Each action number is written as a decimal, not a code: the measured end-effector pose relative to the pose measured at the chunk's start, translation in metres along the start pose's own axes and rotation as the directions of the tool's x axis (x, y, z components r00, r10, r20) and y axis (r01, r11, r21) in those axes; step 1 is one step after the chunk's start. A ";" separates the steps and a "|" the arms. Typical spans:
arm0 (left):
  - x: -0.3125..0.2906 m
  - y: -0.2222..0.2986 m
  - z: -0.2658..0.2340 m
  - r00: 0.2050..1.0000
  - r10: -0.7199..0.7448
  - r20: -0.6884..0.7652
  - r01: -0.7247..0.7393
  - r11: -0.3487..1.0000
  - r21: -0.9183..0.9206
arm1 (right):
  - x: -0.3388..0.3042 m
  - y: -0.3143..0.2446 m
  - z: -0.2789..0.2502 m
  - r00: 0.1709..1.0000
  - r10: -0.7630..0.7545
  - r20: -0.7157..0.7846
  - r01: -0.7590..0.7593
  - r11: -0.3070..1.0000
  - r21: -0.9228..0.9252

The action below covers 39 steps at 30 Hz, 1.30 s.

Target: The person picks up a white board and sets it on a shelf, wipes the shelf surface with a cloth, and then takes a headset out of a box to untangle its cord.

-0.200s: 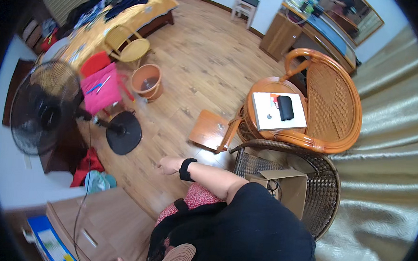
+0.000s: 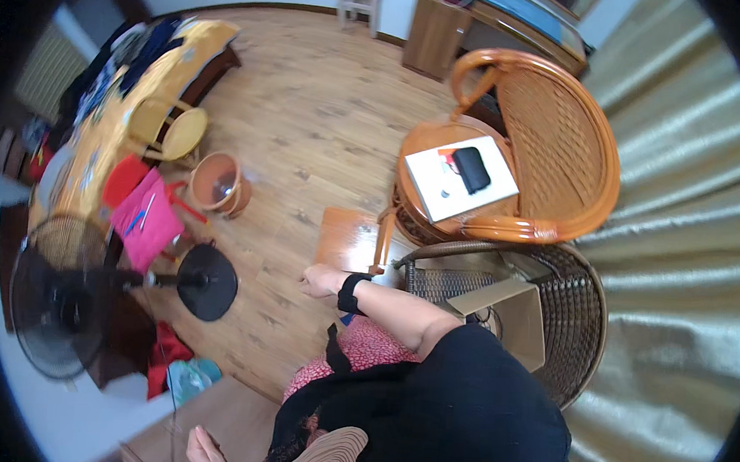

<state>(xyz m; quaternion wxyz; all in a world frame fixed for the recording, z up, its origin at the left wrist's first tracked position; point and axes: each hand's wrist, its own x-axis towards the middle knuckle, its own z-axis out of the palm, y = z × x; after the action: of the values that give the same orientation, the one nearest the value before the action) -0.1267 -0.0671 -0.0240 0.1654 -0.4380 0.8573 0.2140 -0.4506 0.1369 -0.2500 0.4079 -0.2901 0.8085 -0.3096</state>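
Observation:
My right hand [image 2: 322, 281] is stretched out low over the wooden floor, a black band round its wrist. Its fingers bend downward, mostly behind the back of the hand, and no object shows in it. Closest to it in the picture is a small wooden stool [image 2: 344, 240], with a gap I cannot judge. At the lower edge my left hand [image 2: 206, 452] comes partly into view, fingers loosely apart and holding nothing I can see. Beside it is the pale wooden top of a cabinet [image 2: 228, 409].
A black standing fan [image 2: 207, 282] is on the left, near a pink-cushioned red chair [image 2: 152, 222] and a brown bucket [image 2: 219, 184]. On the right are a wicker chair [image 2: 580, 328] holding an open cardboard box [image 2: 517, 325], and a rattan chair [image 2: 553, 141] by a round table with a white box [image 2: 466, 190].
The view has turned and shifted, so the furniture sits further left and the fan lower. My left hand has risen further into the picture; my right arm stays stretched forward.

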 end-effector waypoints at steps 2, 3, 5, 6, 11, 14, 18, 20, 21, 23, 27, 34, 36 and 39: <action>0.064 -0.004 -0.004 0.970 0.243 0.019 -0.238 0.960 -0.145 | -0.003 0.023 -0.021 0.992 0.038 -0.123 -0.032 0.998 0.050; 0.080 0.026 -0.008 0.955 0.291 0.062 -0.283 0.953 -0.112 | -0.007 0.038 -0.025 0.976 0.068 -0.209 -0.054 0.996 0.074; 0.088 0.111 -0.012 0.835 0.547 -0.059 -0.540 0.793 -0.282 | -0.006 0.053 -0.021 0.939 0.146 -0.312 -0.105 0.984 0.146; 0.089 0.143 -0.013 0.771 0.635 -0.044 -0.624 0.739 -0.256 | -0.007 0.045 -0.021 0.937 0.198 -0.287 -0.142 0.968 0.207; 0.117 0.253 -0.002 0.506 0.856 0.102 -0.837 0.517 -0.181 | -0.028 0.053 -0.009 0.878 0.381 -0.291 -0.246 0.878 0.410; 0.145 0.295 -0.001 0.328 0.875 0.356 -0.915 0.388 -0.111 | -0.036 0.058 -0.006 0.836 0.426 -0.347 -0.244 0.854 0.460; 0.169 0.337 0.010 0.148 0.887 0.437 -0.964 0.228 -0.137 | -0.042 0.066 -0.009 0.716 0.530 -0.455 -0.227 0.792 0.567; 0.179 0.356 0.012 0.059 0.877 0.478 -0.982 0.137 -0.130 | -0.040 0.069 -0.017 0.684 0.566 -0.460 -0.213 0.758 0.617; 0.186 0.363 0.013 0.055 0.876 0.479 -0.983 0.130 -0.126 | -0.038 0.068 -0.021 0.663 0.596 -0.453 -0.201 0.724 0.659; 0.202 0.383 0.022 -0.070 0.843 0.534 -0.984 0.030 -0.176 | -0.039 0.085 -0.032 0.639 0.578 -0.507 -0.233 0.774 0.588; 0.222 0.436 0.072 0.082 0.712 0.697 -0.928 0.311 -0.208 | -0.048 0.163 -0.065 0.422 0.689 -0.590 -0.177 0.701 0.691; 0.294 0.503 0.191 0.147 0.584 0.799 -0.577 0.707 -0.410 | -0.044 0.228 -0.161 0.090 0.730 -0.677 -0.436 0.640 0.633; 0.310 0.520 0.236 0.205 0.592 0.779 -0.576 0.717 -0.393 | -0.030 0.267 -0.167 0.033 0.726 -0.687 -0.519 0.600 0.609; 0.354 0.531 0.294 0.308 0.611 0.729 -0.573 0.731 -0.370 | -0.002 0.302 -0.176 0.042 0.733 -0.679 -0.564 0.578 0.589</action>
<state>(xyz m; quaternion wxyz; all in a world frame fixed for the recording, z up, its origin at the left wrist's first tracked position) -0.7337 0.1209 -0.3242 0.4410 0.0550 0.7730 0.4526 -0.6630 0.3782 -0.3878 0.0324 0.3525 0.8999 -0.2547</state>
